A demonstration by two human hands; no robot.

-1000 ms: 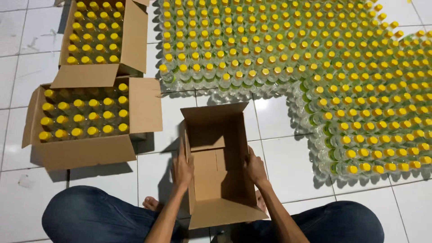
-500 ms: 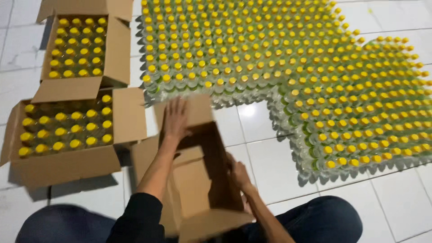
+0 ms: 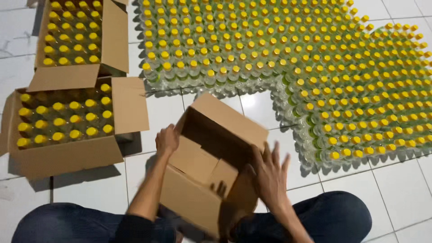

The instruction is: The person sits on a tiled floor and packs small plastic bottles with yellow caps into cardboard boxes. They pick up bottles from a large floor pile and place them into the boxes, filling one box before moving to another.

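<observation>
Empty carton (image 3: 202, 180) in hand, tipped on edge between the knees (image 3: 333, 216), mouth turned far and up, sitting just near of the bottle field. Left hand (image 3: 167, 140) curled over the rim of the left wall, fingers closed on the cardboard. Right hand (image 3: 270, 177) up against the right side, fingers fanned wide and blurred, so no telling how firmly pressed.

Looks like the squaring-up step: turning the carton and getting it seated, bottom flaps folded in with a seam showing inside. By this view, the next move calls for laying the base flat on the tile, mouth up and top flaps splayed clear. Calls too for even hold on both walls, since thin board of this kind probably buckles under a lopsided squeeze.

Plain brown corrugated board, matt, crisp at the creases, dark in the shaded interior. On the left, a near filled carton (image 3: 67, 155) and a far filled carton (image 3: 114, 36), flaps open, packed in tidy rows. Far and right, a broad field of clear bottles (image 3: 270, 45) with pale greenish contents and round yellow caps, shoulder to shoulder in a stepped block. Glossy white floor tiles (image 3: 382, 198) beneath, thin grey joints, glare on one tile. Dark blue denim at the near edge.
</observation>
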